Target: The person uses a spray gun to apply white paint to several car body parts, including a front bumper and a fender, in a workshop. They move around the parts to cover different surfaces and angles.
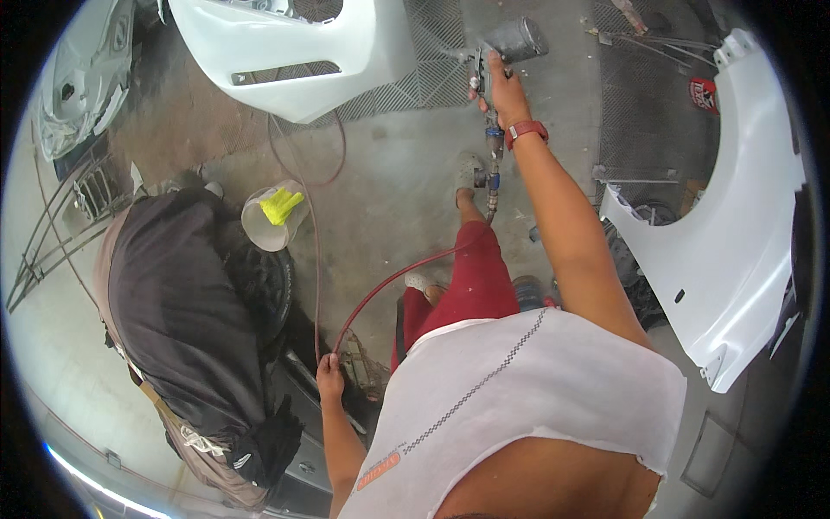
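Observation:
My right hand (510, 97) is closed round the handle of a spray gun (521, 40), stretched out toward the far side. The gun has a grey cup, and its nozzle end is close to a white car bumper (376, 60). Below the grip, metal fittings (494, 164) join the gun to a red air hose (393, 278). That hose crosses in front of my legs to my left hand (329, 379), which is closed on it at waist height. From there, more hose runs away over the floor and loops beneath the bumper.
A white fender (692, 259) hangs at my right. On the left, a dark cloth (181, 294) drapes a bulky shape, with a bucket (264, 232) holding a yellow-green cloth (281, 206) beside it. Another pale body panel (86, 78) is at far left. Patterned mats (441, 78) cover some floor.

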Motion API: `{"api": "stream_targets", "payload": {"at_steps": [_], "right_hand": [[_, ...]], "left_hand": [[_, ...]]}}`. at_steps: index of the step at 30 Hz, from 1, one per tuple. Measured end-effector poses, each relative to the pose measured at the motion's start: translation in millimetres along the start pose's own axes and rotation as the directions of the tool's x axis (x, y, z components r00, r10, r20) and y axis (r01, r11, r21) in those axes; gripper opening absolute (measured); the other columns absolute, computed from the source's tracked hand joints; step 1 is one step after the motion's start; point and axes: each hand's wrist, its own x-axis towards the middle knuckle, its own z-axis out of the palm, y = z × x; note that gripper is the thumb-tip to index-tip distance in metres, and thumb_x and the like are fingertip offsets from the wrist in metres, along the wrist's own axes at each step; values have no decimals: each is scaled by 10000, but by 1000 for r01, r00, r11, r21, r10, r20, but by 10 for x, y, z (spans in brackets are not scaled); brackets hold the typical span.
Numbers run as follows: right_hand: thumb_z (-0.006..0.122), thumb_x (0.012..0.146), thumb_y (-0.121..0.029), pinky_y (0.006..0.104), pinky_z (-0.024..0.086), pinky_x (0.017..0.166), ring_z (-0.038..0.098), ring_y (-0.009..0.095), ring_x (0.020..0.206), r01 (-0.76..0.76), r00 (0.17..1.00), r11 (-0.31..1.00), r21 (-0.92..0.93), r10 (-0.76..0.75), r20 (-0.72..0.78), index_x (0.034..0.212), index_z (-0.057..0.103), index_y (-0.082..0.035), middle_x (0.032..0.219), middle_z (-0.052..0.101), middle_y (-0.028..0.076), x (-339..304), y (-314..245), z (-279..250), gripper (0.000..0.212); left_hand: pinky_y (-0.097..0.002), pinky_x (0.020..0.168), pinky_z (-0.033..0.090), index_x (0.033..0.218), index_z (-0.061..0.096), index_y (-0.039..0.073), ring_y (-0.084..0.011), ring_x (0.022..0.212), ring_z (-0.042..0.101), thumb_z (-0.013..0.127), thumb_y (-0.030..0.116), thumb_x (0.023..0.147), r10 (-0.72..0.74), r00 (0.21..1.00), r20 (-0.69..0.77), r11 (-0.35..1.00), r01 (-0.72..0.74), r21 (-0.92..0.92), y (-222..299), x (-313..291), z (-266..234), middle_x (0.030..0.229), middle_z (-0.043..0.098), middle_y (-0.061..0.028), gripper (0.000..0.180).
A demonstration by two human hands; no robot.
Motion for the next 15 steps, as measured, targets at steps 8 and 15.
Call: {"api": "stream_targets", "payload": {"at_steps": [8,15], "right_hand": [[539,1096,-522,370,552,614,756,221,699,-139,967,931,-336,55,-247,1349,655,42,871,746,148,-151,1182,542,628],[562,1117,-405,362,567,734,750,196,822,207,978,900,-385,-195,70,1580,544,-100,895,760,138,-1029,1247,1102,555]], "left_hand": [[-488,894,472,1089,736,13,-375,959,612,634,292,1083,391,860,-327,904,-292,313,555,-205,-320,961,682,-156,298],[-564,1090,425,1038,762,44,-378,993,607,732,205,989,581,723,-373,805,-446,391,1280,-279,-804,921,654,-129,171]]}}
